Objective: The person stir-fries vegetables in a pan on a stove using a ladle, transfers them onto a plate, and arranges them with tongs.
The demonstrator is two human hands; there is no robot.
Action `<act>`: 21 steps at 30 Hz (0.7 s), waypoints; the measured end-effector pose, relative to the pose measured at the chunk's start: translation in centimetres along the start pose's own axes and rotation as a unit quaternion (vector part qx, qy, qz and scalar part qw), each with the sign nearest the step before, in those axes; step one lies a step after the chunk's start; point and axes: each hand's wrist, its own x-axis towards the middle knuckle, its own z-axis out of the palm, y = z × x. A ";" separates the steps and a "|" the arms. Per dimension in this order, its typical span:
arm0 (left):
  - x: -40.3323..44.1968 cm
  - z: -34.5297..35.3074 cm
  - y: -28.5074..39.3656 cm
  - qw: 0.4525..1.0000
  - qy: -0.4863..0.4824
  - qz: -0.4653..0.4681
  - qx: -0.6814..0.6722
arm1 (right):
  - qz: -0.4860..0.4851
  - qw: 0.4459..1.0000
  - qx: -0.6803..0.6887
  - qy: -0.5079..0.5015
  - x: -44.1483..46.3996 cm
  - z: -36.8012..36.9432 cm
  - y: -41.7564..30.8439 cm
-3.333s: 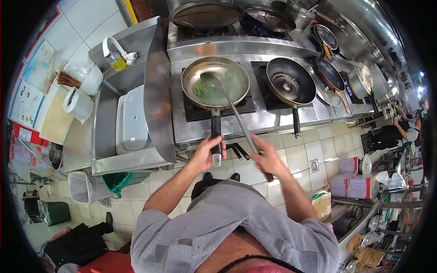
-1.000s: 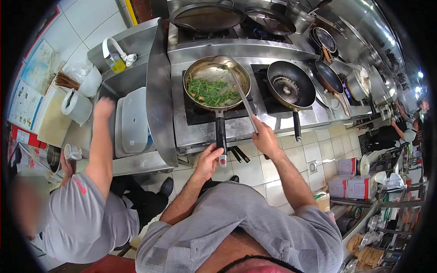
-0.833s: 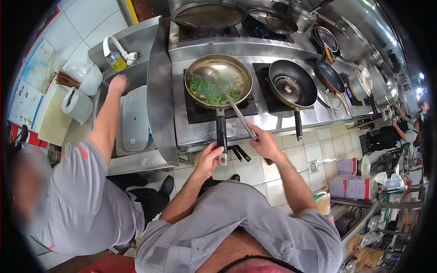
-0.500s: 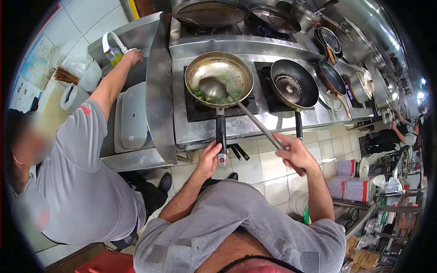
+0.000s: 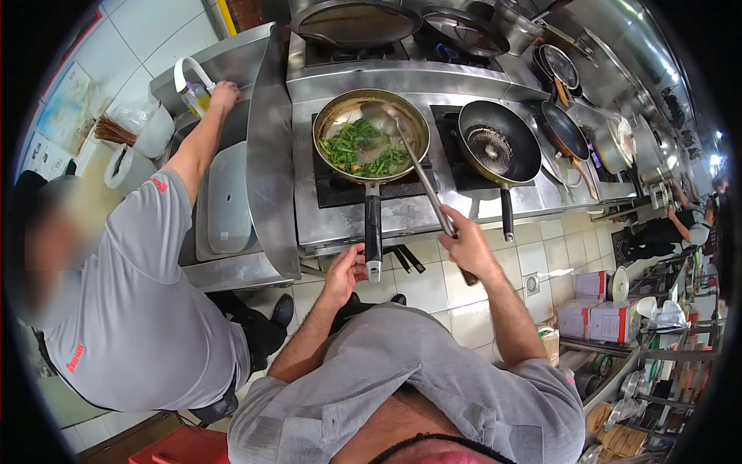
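My right hand (image 5: 470, 251) is closed around the long handle of a metal ladle (image 5: 421, 174). The ladle's bowl rests at the far side of a frying pan (image 5: 328, 116) on the stove. Chopped green leaves (image 5: 352, 147) with a few orange-brown bits lie in that pan, heaped toward its left and near side. Beside the end of the pan's black handle (image 5: 373, 224) is my left hand (image 5: 342, 274), fingers curved and apart, holding nothing. A second dark pan (image 5: 495, 143) sits on the burner to the right, its handle pointing toward me.
At the left, a co-worker in a grey shirt (image 5: 147, 309) reaches into a steel sink (image 5: 267, 155) near the faucet (image 5: 189, 69). Large pans (image 5: 359, 23) stand on the back burners. More pans (image 5: 564, 127) are along the right. Boxes (image 5: 607, 321) sit on a shelf farther right.
The ladle's bowl moved from the pan's near side to its far side, and the leaves now show more. My right hand shifted left. My left hand has let go of the pan handle.
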 end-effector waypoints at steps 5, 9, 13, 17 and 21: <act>2.1 -3.8 -3.7 0.994 0.061 -0.061 0.064 | 0.052 0.971 0.234 -0.021 1.5 4.0 -0.9; 2.2 -6.5 -5.7 0.986 0.086 -0.103 0.104 | 0.007 0.996 0.046 -0.079 -1.7 -1.2 -2.6; 2.4 -8.5 -6.9 0.979 0.117 -0.138 0.098 | 0.033 0.995 0.076 -0.051 -4.7 0.0 -4.4; 3.5 -8.9 -7.4 0.978 0.131 -0.145 0.075 | 0.121 0.950 0.261 -0.122 -3.2 -0.8 -2.6; 5.6 -9.2 -7.6 0.980 0.156 -0.123 0.009 | 0.107 0.981 0.157 -0.030 -0.8 -1.9 -2.3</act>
